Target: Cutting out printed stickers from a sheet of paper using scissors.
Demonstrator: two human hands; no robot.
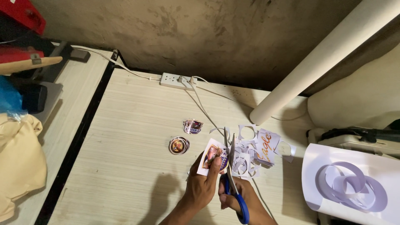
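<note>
My left hand (203, 186) pinches a small white paper piece with a colourful printed picture (213, 157), holding it just above the table. My right hand (240, 199) grips blue-handled scissors (231, 174), their blades parted and pointing up at the paper's right edge. Two cut-out stickers lie to the left: a round one (179, 145) and a shield-shaped one (193, 126). A heap of white paper scraps with cut holes (254, 151) sits right of the scissors.
A pale wooden table (133, 158) carries a white power strip (176, 80) with cables at the back. A large paper roll (321, 58) leans at the right. A white sheet with rings cut from it (350, 183) lies right. Tan cloth (18, 162) lies left.
</note>
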